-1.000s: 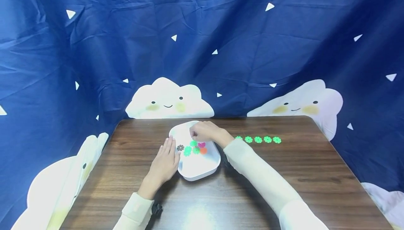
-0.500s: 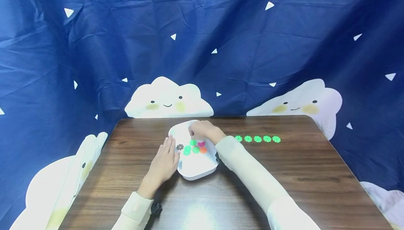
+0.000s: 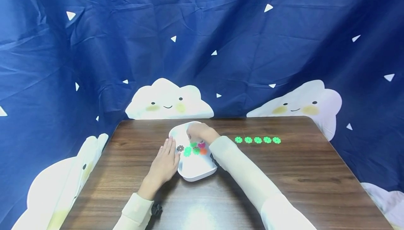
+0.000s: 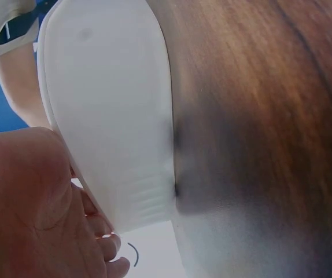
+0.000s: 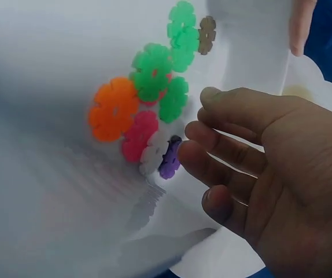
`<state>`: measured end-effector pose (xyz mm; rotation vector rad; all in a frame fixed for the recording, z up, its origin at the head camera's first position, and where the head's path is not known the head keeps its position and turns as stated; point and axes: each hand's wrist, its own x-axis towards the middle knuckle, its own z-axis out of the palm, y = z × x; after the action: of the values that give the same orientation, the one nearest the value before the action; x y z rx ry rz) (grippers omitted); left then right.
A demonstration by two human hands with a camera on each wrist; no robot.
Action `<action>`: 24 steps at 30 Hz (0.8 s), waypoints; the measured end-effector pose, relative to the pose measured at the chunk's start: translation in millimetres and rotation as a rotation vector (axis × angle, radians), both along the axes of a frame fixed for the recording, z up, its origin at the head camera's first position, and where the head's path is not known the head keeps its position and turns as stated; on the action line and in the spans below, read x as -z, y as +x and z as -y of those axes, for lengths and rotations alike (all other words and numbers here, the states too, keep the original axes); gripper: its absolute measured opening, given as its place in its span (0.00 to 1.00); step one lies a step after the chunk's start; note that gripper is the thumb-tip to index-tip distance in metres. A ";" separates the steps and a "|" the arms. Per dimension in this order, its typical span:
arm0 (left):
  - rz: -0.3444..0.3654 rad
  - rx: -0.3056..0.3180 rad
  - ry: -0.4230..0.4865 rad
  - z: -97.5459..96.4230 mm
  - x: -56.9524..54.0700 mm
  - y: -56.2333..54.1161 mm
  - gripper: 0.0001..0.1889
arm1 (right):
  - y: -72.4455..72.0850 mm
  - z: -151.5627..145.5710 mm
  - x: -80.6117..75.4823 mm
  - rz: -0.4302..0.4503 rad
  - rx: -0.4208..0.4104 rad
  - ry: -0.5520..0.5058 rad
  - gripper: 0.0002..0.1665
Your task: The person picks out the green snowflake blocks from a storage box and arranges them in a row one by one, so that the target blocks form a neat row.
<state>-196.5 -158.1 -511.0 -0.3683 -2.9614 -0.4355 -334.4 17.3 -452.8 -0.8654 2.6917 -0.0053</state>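
Observation:
A white tray stands on the table with flower-shaped plastic discs inside. My left hand rests its extended fingers along the tray's left rim. Reaching into the tray's far half, my right hand hovers over the discs, fingers loosely bent and nothing between them. The right wrist view shows a green disc just ahead of its fingertips. Around it lie more green discs, an orange disc, a pink one, a clear one, a purple one and a brown one.
Several green discs form a straight row on the wooden table, right of the tray. Behind the table's far edge hangs a blue curtain with white clouds.
My right hand has moved slightly left and down toward the green discs, and its forearm has shifted left, uncovering the row's leftmost disc. My left hand stays at the rim.

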 end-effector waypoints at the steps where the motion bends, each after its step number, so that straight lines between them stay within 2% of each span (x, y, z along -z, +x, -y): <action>1: -0.002 0.001 0.005 0.1 -0.1 0.2 0.34 | 0.5 0.9 1.2 -0.011 -0.007 0.007 0.07; 5: 0.001 -0.001 0.006 0.7 0.3 0.3 0.34 | 3.8 3.2 6.0 -0.018 -0.019 0.034 0.05; 10: 0.003 0.000 0.008 0.4 1.9 -0.9 0.34 | 6.8 4.6 7.9 0.019 0.004 0.045 0.10; 17: 0.024 -0.011 -0.014 0.0 0.1 -1.2 0.34 | 6.4 4.1 8.4 0.019 0.008 0.057 0.08; 24: 0.029 -0.017 -0.017 1.1 0.1 -1.3 0.35 | 4.6 2.2 10.5 0.028 0.023 0.064 0.11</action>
<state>-197.8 -159.2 -511.0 -0.3413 -2.9962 -0.4170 -329.8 15.1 -463.2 -0.8092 2.6608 0.0622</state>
